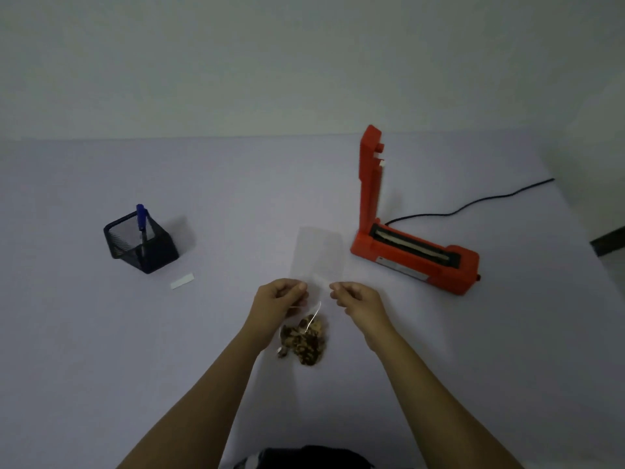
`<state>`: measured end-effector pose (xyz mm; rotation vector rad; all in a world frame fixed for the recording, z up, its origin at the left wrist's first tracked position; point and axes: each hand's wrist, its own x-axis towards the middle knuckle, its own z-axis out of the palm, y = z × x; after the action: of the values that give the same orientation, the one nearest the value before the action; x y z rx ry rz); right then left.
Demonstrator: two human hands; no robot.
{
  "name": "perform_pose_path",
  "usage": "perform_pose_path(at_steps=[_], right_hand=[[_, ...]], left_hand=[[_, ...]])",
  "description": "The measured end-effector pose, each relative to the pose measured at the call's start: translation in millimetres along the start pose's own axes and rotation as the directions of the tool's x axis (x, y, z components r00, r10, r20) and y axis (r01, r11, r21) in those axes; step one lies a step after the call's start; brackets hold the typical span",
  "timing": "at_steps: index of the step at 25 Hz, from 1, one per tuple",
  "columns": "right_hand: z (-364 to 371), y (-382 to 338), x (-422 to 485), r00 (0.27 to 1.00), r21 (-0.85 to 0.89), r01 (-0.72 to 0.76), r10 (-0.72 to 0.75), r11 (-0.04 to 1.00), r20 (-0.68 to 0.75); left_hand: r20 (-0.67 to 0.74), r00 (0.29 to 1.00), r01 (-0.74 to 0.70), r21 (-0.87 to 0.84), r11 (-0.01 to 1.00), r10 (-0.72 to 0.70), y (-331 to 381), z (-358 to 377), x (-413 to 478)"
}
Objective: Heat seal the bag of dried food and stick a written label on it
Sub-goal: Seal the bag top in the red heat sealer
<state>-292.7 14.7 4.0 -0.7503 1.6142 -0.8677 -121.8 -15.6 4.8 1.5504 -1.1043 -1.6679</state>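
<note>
Standing next to the table here and both hands are pinched on the clear bag [314, 265], one on each side of it. The left hand [282, 299] has thumb and forefinger closed on the bag's left edge, the right hand [355, 297] is doing the same on the right edge, other fingers loosely curled. The odd bit is that the dried food [304, 338] sits in a clump on the wrist side of the fingertips, while the empty, flat stretch of film runs away past the fingertips toward the far side of the table. I honestly can't tell whether the mouth is that far end or not, the plastic is too see-through. If it's me, I'd keep the food shaken down to one end, pull the two pinches gently apart so the film goes flat with no wrinkles, and squeeze out the air before going anywhere. The orange heat sealer [414, 253] is off past the right hand's knuckles with its arm standing up, so the bar is ready; lay only bare film across it, no crumbs. The pen [141, 220] in its mesh pen holder [140, 245] and the blank label [182, 281] sit well out beyond the left hand, untouched, so that's for later.
</note>
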Motion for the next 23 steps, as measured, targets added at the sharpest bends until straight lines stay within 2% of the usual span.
perform_pose_path(at_steps=[5, 8, 15, 23], right_hand=[[-64, 14, -22, 0.983, 0.08, 0.0, 0.015, 0.997, -0.185], [-91, 21, -30, 0.965, 0.134, -0.021, 0.055, 0.991, -0.256], [-116, 21, -28, 0.928, 0.173, -0.007, 0.071, 0.985, -0.367], [-126, 29, -22, 0.923, 0.122, -0.036, 0.08, 0.992, -0.375]], left_hand=[[0.158, 0.987, 0.025, -0.014, 1.0, -0.022, -1, 65, 1], [0.206, 0.978, 0.049, -0.012, 0.999, -0.046, -4, 95, 2], [0.126, 0.991, 0.049, -0.031, 0.998, -0.045, 8, 134, 3], [0.072, 0.997, -0.024, 0.064, 0.998, 0.019, 3, 146, 4]])
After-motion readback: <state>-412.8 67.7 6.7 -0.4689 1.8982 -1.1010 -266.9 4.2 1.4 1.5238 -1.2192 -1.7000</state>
